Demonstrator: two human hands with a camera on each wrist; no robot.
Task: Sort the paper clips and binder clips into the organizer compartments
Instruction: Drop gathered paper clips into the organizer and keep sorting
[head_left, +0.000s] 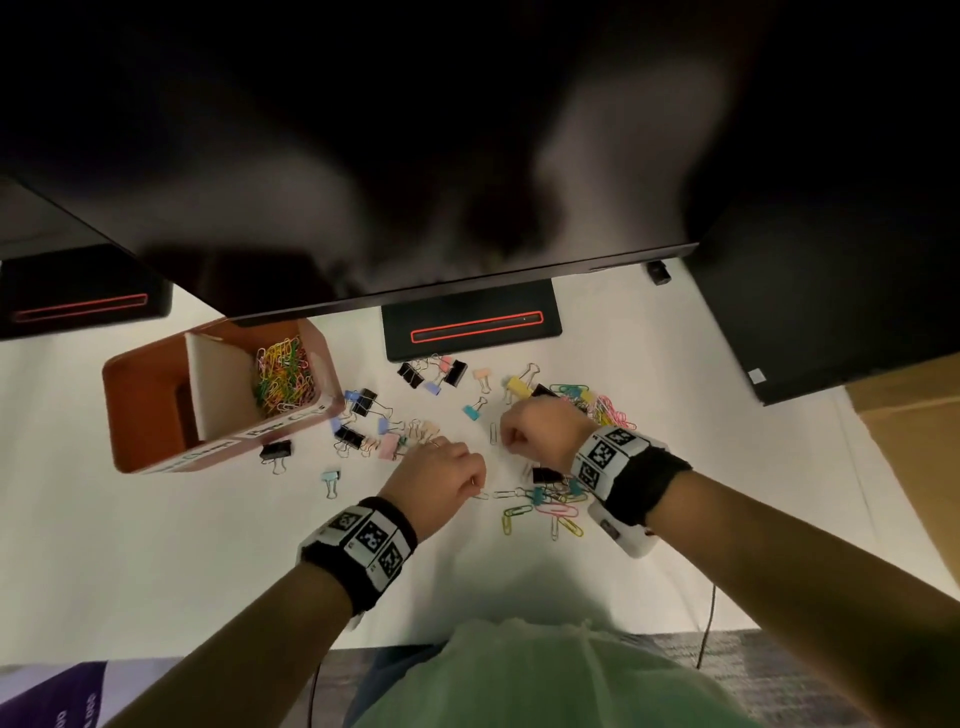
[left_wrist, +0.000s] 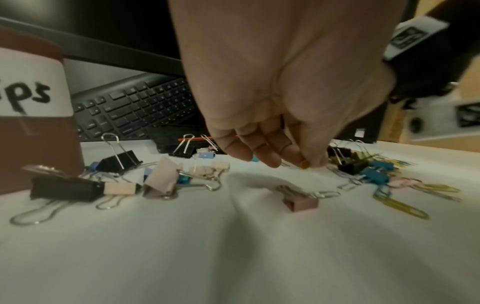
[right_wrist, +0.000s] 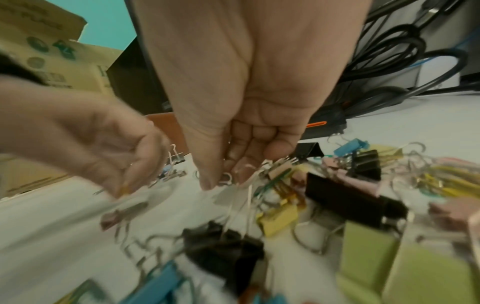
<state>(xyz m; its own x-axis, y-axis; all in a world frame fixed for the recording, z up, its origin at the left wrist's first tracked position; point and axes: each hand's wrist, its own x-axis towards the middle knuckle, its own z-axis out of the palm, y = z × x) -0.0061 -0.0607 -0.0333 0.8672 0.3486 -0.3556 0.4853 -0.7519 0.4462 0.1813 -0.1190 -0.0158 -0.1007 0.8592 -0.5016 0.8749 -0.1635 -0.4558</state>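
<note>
The brown organizer (head_left: 156, 364) stands at the back left. Its right compartment holds coloured paper clips (head_left: 283, 379); the left compartment looks dark and bare. Binder clips (head_left: 363, 410) lie scattered beside it, and more (head_left: 436, 371) lie near the monitor foot. Loose paper clips (head_left: 550, 512) lie at the front right. My left hand (head_left: 475, 480) hovers low over the table, thumb and finger pinching a small yellowish paper clip (left_wrist: 305, 164). My right hand (head_left: 505, 439) is just behind it, fingers curled, pinching white paper clips (right_wrist: 228, 180). A small pink binder clip (left_wrist: 301, 202) lies under my left hand.
A black monitor foot (head_left: 472, 322) with a red line stands behind the clips, under the monitor's edge. A keyboard (left_wrist: 135, 107) lies behind the organizer. A cardboard box (head_left: 914, 431) is at the right. The table's front edge (head_left: 395, 644) is near my body.
</note>
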